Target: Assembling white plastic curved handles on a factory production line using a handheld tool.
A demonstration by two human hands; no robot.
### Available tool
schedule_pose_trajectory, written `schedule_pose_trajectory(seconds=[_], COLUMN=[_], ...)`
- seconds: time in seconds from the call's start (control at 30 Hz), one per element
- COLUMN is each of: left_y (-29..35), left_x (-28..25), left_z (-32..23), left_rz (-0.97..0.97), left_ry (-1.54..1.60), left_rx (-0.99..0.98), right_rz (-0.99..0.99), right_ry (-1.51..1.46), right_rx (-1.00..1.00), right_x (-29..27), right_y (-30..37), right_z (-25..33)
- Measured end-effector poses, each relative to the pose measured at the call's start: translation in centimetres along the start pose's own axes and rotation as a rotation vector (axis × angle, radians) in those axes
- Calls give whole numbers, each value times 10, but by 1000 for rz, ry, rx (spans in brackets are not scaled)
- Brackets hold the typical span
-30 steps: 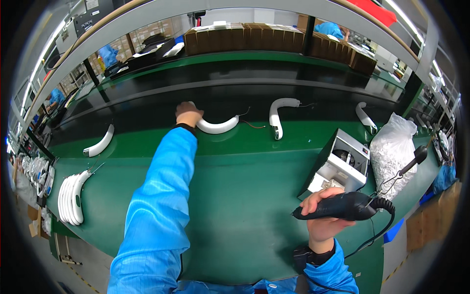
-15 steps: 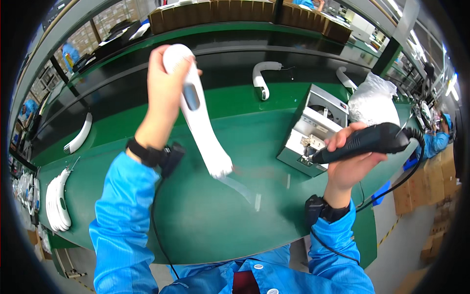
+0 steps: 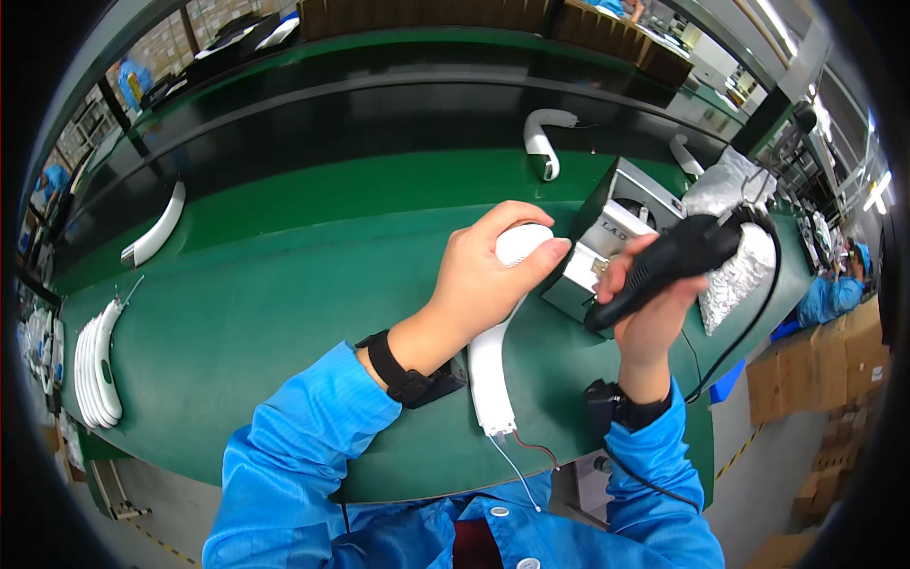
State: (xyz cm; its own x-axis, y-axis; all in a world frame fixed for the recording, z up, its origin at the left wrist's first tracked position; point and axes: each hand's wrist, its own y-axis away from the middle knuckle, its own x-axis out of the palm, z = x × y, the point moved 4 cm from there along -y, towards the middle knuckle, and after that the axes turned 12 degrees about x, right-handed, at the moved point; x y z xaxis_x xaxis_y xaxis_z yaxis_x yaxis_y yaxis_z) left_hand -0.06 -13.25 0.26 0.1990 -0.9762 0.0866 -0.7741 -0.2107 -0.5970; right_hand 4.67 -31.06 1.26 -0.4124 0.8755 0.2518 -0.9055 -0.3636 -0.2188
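Note:
My left hand (image 3: 483,275) is closed around the rounded head of a white curved handheld device housing (image 3: 491,384). The housing's narrower end points toward me, and a red and a pale wire trail from it. In my right hand (image 3: 654,303) is a black electric screwdriver (image 3: 668,261), slanted with its tip down and left. That tip is close to the front of a grey metal screw feeder (image 3: 607,232); whether it touches cannot be made out. The held head is just left of the feeder, and my left hand covers the housing's middle.
Several white housings (image 3: 98,370) lie stacked at the left, and a single one (image 3: 156,228) lies behind them. Another curved housing (image 3: 542,142) rests toward the back. A clear plastic bag (image 3: 735,284) sits right of the feeder. The screwdriver's cable (image 3: 749,341) loops down at the right.
My left hand has brought the housing down and right, from the upper left to beside the feeder. My right hand has shifted slightly, the screwdriver still in it. The view has tilted a little.

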Motion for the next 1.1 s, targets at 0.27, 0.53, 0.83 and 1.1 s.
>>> schedule_pose_trajectory(seconds=[0.27,0.53,0.83,1.1], left_y=[1,3,3,1], left_x=[-4,-2,-5,-9], left_z=[-3,-3,-4,-6], left_rz=[-8,-8,-34,-86], left_ry=[-99,-61,-58,-62], left_rx=[170,167,149,134], right_rz=[-120,-148,-49,138], right_ry=[-53,-1,96,-241], right_rx=[-198,-183,-37,50], right_x=[-8,-16,6,57], right_y=[-3,-14,-15,37], right_z=[40,30,27,-15])
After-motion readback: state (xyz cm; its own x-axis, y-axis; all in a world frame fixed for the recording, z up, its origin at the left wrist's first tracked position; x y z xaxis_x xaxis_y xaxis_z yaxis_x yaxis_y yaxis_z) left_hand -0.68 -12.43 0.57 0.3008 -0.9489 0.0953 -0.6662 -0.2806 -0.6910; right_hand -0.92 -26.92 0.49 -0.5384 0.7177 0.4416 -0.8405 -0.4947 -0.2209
